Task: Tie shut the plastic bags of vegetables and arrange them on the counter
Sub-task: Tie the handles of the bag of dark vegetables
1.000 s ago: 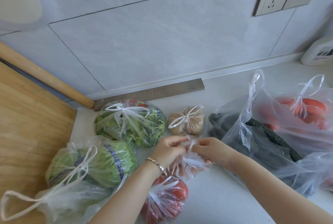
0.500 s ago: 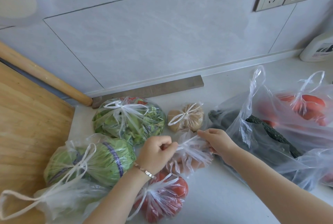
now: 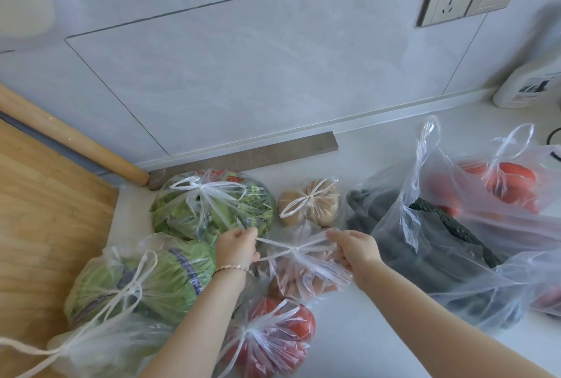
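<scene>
As I watch the head feed, the two hands have drawn apart since a second ago, when they nearly touched over the small clear bag point(image 3: 306, 277). The left hand point(image 3: 236, 245) now sits just beside the tied bag of leafy greens point(image 3: 212, 210), its fingers curled into a fist that pinches one end of the handles point(image 3: 288, 247). The right hand point(image 3: 355, 248) pinches the other end between thumb and curled fingers. Between them the handles run taut as thin crossing strands; half a second ago I saw them slack and bunched.

The small clear bag rests on the white counter point(image 3: 364, 341), with the tied potato bag point(image 3: 309, 206) behind it and the tied tomato bag point(image 3: 273, 338) in front, touching it. I cannot tell its orange-brown contents through the plastic.

Nothing else has shifted. The tied cabbage bag point(image 3: 145, 277) lies under the left forearm, partly on the wooden cutting board point(image 3: 45, 210). To the right the cucumber bag point(image 3: 425, 244) stands with its mouth open and one handle upright, and a second bag of tomatoes point(image 3: 510, 186) sits behind it.
</scene>
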Demonstrator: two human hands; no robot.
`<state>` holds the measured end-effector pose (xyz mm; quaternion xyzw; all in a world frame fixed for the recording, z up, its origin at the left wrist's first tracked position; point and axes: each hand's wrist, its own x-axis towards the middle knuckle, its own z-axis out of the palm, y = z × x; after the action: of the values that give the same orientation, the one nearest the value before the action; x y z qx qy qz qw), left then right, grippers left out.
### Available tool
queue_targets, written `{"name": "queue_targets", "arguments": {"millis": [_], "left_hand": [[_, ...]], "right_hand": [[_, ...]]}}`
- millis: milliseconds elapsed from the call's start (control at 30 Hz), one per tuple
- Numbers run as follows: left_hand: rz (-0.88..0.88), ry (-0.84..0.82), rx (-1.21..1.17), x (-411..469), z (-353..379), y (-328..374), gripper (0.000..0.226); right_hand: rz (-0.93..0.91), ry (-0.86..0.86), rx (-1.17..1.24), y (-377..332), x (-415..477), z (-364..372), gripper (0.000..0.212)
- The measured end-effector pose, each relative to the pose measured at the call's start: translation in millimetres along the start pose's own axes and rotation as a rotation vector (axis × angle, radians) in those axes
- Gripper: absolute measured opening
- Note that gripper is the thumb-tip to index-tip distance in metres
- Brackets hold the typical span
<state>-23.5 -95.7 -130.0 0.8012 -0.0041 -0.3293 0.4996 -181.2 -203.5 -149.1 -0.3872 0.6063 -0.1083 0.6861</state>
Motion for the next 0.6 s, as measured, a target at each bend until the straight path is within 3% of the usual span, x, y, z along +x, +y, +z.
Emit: {"name": "queue_targets", "arguments": {"millis": [100, 167, 233, 267, 333, 467, 533, 600], "left_hand": [[0.166, 0.015, 0.538, 8.7, 4.8, 5.0, 0.035], [0.224, -0.122, 0.867, 3.9, 12.3, 18.1, 0.031], [0.239, -0.246, 1.053, -8.7, 22.3, 38.8, 0.015], [0.266, -0.265, 1.103, -13.5, 26.9, 48.3, 0.035], [0.421, -0.273, 1.123, -29.7, 40.2, 70.9, 0.054], [0.747, -0.355, 0.86, -67.3, 75.3, 105.1, 0.042], [0.837, -0.417, 0.757, -81.4, 97.5, 116.9, 0.043], [0.91, -0.477, 0.706, -96.2, 118.6, 126.3, 0.053]], "right_hand": [[-0.123, 0.035, -0.266, -4.8, -2.7, 5.2, 0.022], [-0.196, -0.014, -0.449, -20.9, -11.5, 3.4, 0.023], [-0.291, -0.082, -0.676, -44.5, -28.8, -1.3, 0.005], [-0.353, -0.11, -0.786, -56.3, -38.2, -3.7, 0.013], [-0.499, -0.072, -0.901, -79.4, -60.0, -17.7, 0.028], [-0.858, 0.234, -0.875, -115.2, -109.8, -59.3, 0.017], [-0.925, 0.444, -0.886, -125.2, -124.4, -88.4, 0.018], [-0.847, 0.666, -0.968, -126.6, -126.9, -119.7, 0.026]]}}
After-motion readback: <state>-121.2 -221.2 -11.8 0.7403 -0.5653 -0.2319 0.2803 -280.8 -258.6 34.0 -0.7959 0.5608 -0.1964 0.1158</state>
